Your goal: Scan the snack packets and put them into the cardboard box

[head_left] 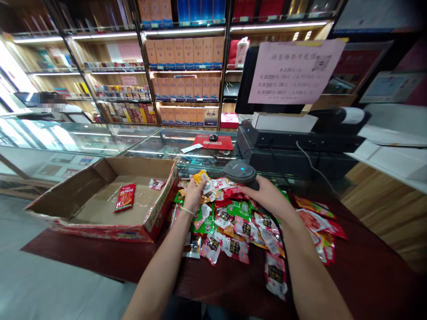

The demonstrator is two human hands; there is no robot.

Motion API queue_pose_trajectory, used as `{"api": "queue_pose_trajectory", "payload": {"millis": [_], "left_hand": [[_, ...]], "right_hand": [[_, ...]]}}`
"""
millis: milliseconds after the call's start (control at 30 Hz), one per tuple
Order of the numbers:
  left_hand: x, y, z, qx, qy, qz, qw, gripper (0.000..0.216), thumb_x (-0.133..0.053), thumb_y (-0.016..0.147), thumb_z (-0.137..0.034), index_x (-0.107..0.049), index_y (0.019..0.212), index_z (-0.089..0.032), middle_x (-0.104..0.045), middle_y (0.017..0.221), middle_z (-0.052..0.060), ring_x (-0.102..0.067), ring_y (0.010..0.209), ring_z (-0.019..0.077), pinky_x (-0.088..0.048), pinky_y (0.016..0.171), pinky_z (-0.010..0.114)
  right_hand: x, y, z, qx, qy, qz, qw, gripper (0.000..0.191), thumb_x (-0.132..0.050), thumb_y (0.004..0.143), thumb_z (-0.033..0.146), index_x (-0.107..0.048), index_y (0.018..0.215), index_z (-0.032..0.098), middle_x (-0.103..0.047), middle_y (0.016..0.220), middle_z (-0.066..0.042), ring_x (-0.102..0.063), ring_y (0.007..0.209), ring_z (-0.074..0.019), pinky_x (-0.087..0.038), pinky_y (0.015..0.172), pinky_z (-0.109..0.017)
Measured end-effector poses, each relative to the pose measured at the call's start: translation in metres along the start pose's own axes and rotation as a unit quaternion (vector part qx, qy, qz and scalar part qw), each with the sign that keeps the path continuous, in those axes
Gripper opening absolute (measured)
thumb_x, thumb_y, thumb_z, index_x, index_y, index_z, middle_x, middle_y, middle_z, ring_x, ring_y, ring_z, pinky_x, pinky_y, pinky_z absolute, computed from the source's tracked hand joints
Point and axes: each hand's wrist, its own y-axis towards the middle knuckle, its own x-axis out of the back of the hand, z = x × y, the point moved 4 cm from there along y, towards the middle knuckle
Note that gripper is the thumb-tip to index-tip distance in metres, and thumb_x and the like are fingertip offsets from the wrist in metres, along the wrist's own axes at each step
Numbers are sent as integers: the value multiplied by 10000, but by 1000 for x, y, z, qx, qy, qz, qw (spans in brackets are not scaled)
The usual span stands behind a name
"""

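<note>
My left hand holds a small yellow snack packet by its edge, raised just above a heap of snack packets. Wrapped round the handle of a dark grey barcode scanner, my right hand keeps its head over the back of the heap, a little right of the yellow packet. A small blue light shows on top of the scanner. Its black cable runs down past my right forearm. The heap mixes pink-and-white, green, red and orange packets, spread over the dark red table.
At left stands an open cardboard box holding a red packet and a small pink one. More packets lie at right. Behind are a glass counter, a mouse, a monitor with a pink sign and stocked shelves. A person is far left.
</note>
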Motion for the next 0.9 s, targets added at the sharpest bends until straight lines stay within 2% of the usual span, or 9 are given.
{"api": "queue_pose_trajectory", "payload": {"millis": [133, 233, 400, 533, 600, 667, 767, 833, 900], "left_hand": [[-4, -2, 0, 45, -18, 27, 998, 317, -781, 690, -249, -677, 981, -177, -722, 963, 51, -618, 692, 107, -417, 518, 168], [-5, -4, -2, 49, -23, 27, 998, 278, -751, 707, -213, -675, 972, -176, -713, 946, 47, -603, 667, 94, -417, 511, 165], [-8, -6, -2, 45, -30, 46, 997, 246, -711, 719, -163, -663, 960, -184, -700, 914, 58, -626, 736, 126, -485, 624, 208], [-12, -7, 1, 28, 14, 43, 999, 239, -717, 747, -237, -639, 963, -173, -664, 800, 19, -539, 570, 83, -392, 494, 181], [-17, -11, -6, -3, 54, 36, 998, 296, -727, 761, -297, -615, 1007, -176, -641, 742, -10, -490, 507, 66, -341, 454, 172], [-23, -19, -25, -42, 114, 31, 992, 347, -738, 769, -350, -590, 1034, -181, -627, 684, -28, -491, 489, 70, -333, 450, 170], [-27, -36, -77, -111, 227, 58, 966, 362, -716, 796, -414, -600, 1049, -184, -672, 709, -2, -593, 572, 115, -414, 517, 190], [-17, -47, -120, -164, 319, 62, 931, 346, -696, 813, -429, -642, 1056, -188, -720, 805, 28, -655, 678, 150, -474, 592, 215], [8, -52, -163, -210, 411, 23, 887, 332, -678, 824, -430, -685, 1057, -193, -748, 908, 51, -692, 790, 184, -515, 674, 244]], "right_hand": [[0, -3, 10, 21, -12, 4, 1000, 303, -782, 697, 333, -699, 972, 234, -629, 578, 20, -561, 494, -169, -401, 465, -254], [-2, -2, 10, 38, -18, 9, 999, 305, -788, 682, 320, -719, 966, 233, -649, 614, 8, -590, 548, -181, -411, 484, -250], [-3, -4, 8, 19, -25, 39, 999, 287, -759, 719, 358, -711, 966, 221, -629, 556, 24, -529, 425, -152, -367, 417, -243], [0, -7, 8, -13, -26, 32, 999, 314, -746, 735, 387, -663, 990, 225, -601, 508, 42, -476, 343, -135, -332, 361, -241], [3, -8, 9, -8, -4, 14, 1000, 321, -748, 735, 391, -635, 988, 229, -599, 510, 42, -486, 352, -138, -348, 366, -243], [3, -8, 8, 1, 30, -8, 1000, 315, -739, 747, 417, -598, 958, 230, -590, 512, 45, -491, 369, -137, -370, 380, -245], [0, -8, 9, 24, 97, -36, 994, 332, -721, 762, 478, -546, 891, 228, -547, 481, 60, -469, 379, -124, -378, 397, -241], [-7, -8, 11, 40, 132, -36, 990, 358, -722, 760, 508, -536, 874, 224, -527, 466, 68, -450, 378, -114, -371, 401, -236], [-16, -8, 13, 47, 151, -21, 987, 381, -734, 751, 521, -534, 874, 221, -527, 470, 68, -448, 382, -112, -369, 405, -235]]}}
